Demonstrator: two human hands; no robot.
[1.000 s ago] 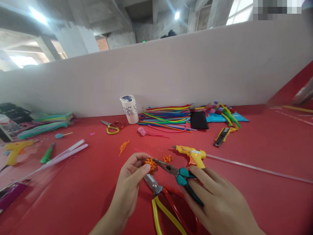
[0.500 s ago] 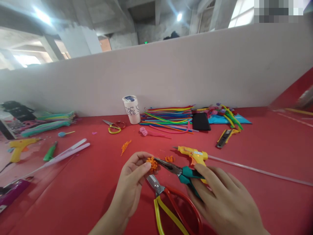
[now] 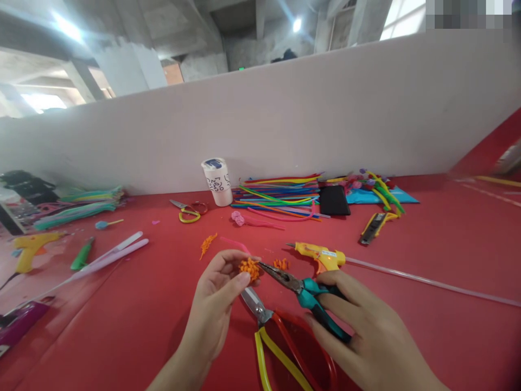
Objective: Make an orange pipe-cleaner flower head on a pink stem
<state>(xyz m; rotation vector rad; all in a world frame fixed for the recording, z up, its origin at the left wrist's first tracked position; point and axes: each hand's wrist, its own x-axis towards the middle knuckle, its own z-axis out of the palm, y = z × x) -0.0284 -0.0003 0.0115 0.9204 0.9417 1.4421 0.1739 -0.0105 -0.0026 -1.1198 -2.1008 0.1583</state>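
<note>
My left hand (image 3: 222,293) pinches a small orange fuzzy cluster (image 3: 249,268) between thumb and fingers. From behind those fingers a thin pink stem (image 3: 234,243) juts away; whether it joins the cluster is hidden. My right hand (image 3: 362,326) grips needle-nose pliers (image 3: 303,293) by their teal and black handles. The pliers' tips sit at the right edge of the cluster, and I cannot tell if they touch it. Below my hands lie large scissors (image 3: 260,315) with red and yellow handles. Loose orange bits (image 3: 280,264) rest just beyond the pliers.
A yellow glue gun (image 3: 321,254) with a long glue stick lies right. Behind are a white cup (image 3: 217,184), colourful pipe cleaners (image 3: 280,195), a black flat object (image 3: 334,201) and small scissors (image 3: 189,210). Another orange piece (image 3: 208,245) and pale tongs (image 3: 112,255) lie left.
The pliers' handles have spread wider and their tips sit slightly off the orange cluster. The cluster has turned in my left hand, and the pink stem now shows beyond my fingers.
</note>
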